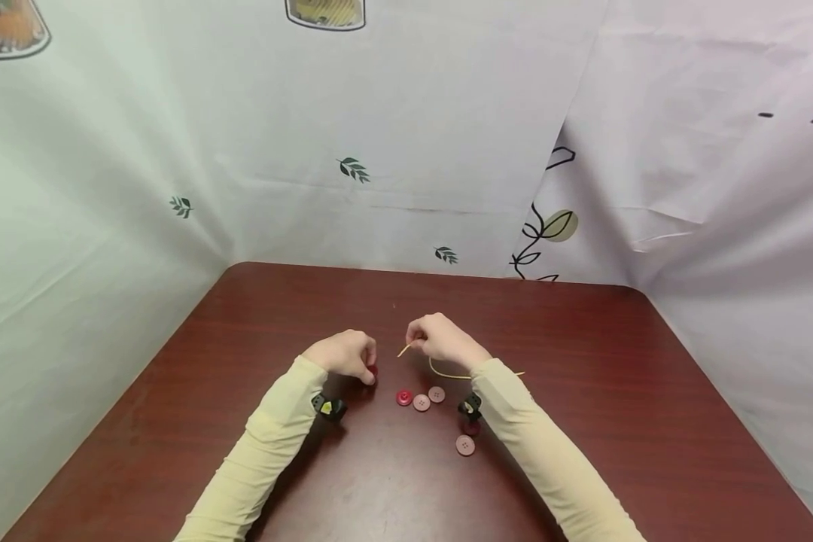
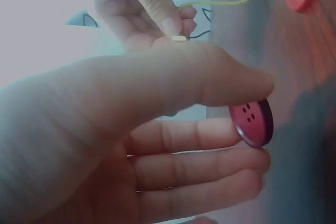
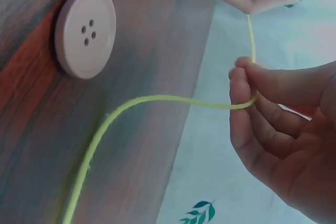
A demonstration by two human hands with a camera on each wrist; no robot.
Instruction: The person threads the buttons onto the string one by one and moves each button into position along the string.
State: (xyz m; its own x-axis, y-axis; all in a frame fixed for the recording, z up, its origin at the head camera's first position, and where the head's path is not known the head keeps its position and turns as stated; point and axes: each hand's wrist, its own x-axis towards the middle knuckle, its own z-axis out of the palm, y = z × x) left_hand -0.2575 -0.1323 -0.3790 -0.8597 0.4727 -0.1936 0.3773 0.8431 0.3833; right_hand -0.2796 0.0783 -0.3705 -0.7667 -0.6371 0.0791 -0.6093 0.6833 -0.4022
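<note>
Between thumb and fingers my left hand (image 1: 345, 354) pinches a dark red button (image 2: 250, 121), whose four holes show in the left wrist view. To its right, my right hand (image 1: 442, 339) pinches a yellow cord (image 3: 157, 98) close to one end. A short tip of the cord sticks out towards the left hand, apart from the button. The rest of the cord trails down to the table and runs behind the right wrist. Nearest to both hands on the table are a bright red button (image 1: 404, 397) and two pale pink buttons, one (image 1: 421, 403) touching or almost touching the other (image 1: 436, 394).
Under the right wrist lies a dark red button (image 1: 471, 427), partly hidden by the wrist camera (image 1: 470, 407). Another pale pink button (image 1: 465, 446) is just in front of it. The brown table (image 1: 352, 482) ends at a white curtain (image 1: 406, 135) at the back and sides.
</note>
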